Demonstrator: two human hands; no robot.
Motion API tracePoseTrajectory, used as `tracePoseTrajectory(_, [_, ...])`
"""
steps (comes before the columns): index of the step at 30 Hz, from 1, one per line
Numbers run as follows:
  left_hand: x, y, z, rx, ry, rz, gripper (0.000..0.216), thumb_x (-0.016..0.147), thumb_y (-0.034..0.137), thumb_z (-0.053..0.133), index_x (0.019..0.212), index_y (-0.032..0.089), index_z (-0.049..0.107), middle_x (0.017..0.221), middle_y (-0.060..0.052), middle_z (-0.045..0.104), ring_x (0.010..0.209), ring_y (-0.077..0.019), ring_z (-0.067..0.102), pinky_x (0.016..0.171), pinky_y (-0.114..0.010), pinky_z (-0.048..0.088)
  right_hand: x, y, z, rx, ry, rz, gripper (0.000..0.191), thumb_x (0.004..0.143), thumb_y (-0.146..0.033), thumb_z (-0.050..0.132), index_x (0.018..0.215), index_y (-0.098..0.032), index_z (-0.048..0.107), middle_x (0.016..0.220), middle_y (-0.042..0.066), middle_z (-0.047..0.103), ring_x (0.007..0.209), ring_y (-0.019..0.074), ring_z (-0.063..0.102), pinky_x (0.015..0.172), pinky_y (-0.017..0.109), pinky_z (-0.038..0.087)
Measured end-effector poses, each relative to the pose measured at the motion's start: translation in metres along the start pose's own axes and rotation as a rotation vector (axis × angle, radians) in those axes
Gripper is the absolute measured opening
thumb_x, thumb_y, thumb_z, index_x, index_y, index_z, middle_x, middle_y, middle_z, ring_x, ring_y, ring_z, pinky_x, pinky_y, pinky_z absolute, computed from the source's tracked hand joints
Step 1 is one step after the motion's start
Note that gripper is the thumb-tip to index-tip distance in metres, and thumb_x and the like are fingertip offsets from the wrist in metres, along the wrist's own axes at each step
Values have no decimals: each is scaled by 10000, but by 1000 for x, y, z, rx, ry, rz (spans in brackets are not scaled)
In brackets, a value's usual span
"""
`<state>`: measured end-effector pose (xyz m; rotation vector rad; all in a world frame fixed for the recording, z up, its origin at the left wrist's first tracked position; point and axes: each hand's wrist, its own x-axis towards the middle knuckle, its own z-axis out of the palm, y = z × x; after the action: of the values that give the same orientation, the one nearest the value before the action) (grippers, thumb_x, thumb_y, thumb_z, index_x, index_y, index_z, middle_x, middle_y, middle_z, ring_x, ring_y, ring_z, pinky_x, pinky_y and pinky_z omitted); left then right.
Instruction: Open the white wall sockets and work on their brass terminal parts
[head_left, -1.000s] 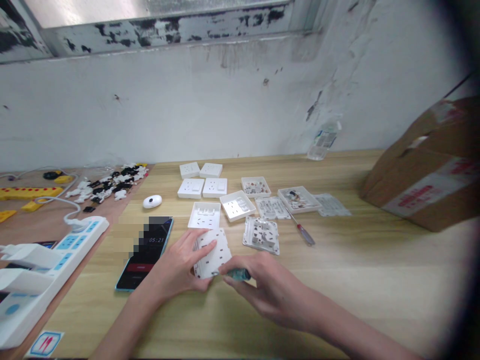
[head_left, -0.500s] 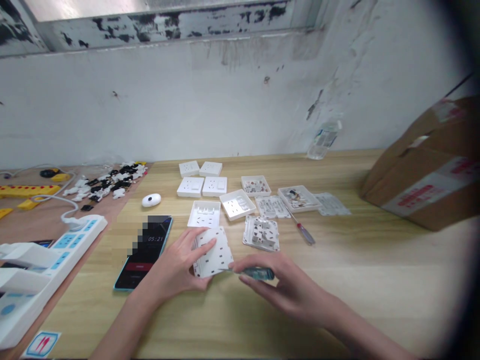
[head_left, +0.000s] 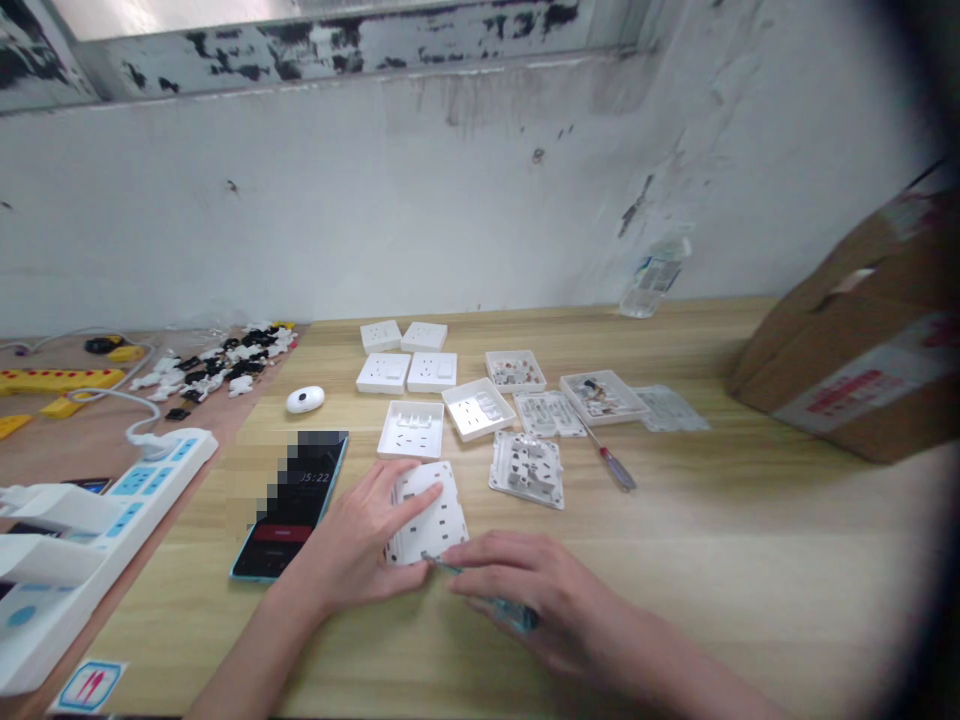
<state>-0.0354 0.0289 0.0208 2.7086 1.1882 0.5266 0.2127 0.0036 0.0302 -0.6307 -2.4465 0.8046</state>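
My left hand (head_left: 360,545) lies over the left side of a white socket panel (head_left: 435,522) on the wooden table, fingers curled round its edge and pressing it down. My right hand (head_left: 525,590) is closed round a small screwdriver with a blue-green handle (head_left: 502,607). The screwdriver's metal tip touches the panel's lower edge. Other white socket plates and opened socket bodies (head_left: 525,465) lie in rows just beyond the hands.
A phone (head_left: 292,505) lies left of my left hand. A white power strip (head_left: 97,520) sits at the left edge. A red-handled screwdriver (head_left: 611,462), small trays of parts (head_left: 600,395), a plastic bottle (head_left: 649,280) and a cardboard box (head_left: 862,340) stand to the right.
My right hand turned the screwdriver, swung its handle out to the right, then drew back toward me, with the tip now at the panel's lower edge. My left hand stayed on the panel.
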Motion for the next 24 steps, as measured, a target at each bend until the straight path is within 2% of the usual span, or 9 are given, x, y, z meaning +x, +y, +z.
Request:
tracePoseTrajectory(4, [2, 7, 2, -5, -39, -7, 669, 700, 267, 679, 1332, 225, 464, 1291, -152, 430, 1182, -319, 432, 941, -483, 443, 4, -2, 3, 37, 54, -6, 267, 835, -85, 554, 1070, -191, 625, 1158, 78, 641, 1065, 133, 588, 898, 257, 470])
tracePoseTrajectory(9, [4, 8, 3, -10, -22, 19, 658, 728, 289, 677, 1341, 214, 449, 1284, -164, 434, 1177, -323, 427, 944, -500, 435, 11, -8, 2, -49, 15, -65, 396, 769, -24, 534, 1134, -171, 581, 1158, 92, 647, 1053, 165, 596, 877, 273, 477])
tracePoseTrajectory(12, [4, 6, 3, -2, -21, 35, 652, 742, 305, 674, 1344, 214, 443, 1305, -172, 421, 1184, -326, 423, 935, -506, 442, 13, -10, 0, -88, -27, -42, 412, 716, -25, 529, 1099, -162, 593, 1135, 107, 659, 1020, 195, 614, 848, 296, 487])
tracePoseTrajectory(17, [1, 3, 2, 26, -16, 60, 646, 751, 301, 662, 1348, 201, 436, 1332, -185, 403, 1200, -328, 416, 929, -500, 450, 13, -10, 0, -89, -25, -5, 458, 670, 0, 501, 1085, -169, 598, 1122, 102, 669, 992, 189, 631, 810, 273, 500])
tracePoseTrajectory(24, [3, 3, 0, 63, -19, 63, 632, 735, 339, 667, 1317, 181, 478, 1304, -198, 441, 1173, -341, 449, 901, -493, 468, 8, -5, 11, -57, 34, -46, 413, 761, -53, 510, 1157, -156, 568, 1203, 132, 630, 1059, 192, 614, 854, 297, 500])
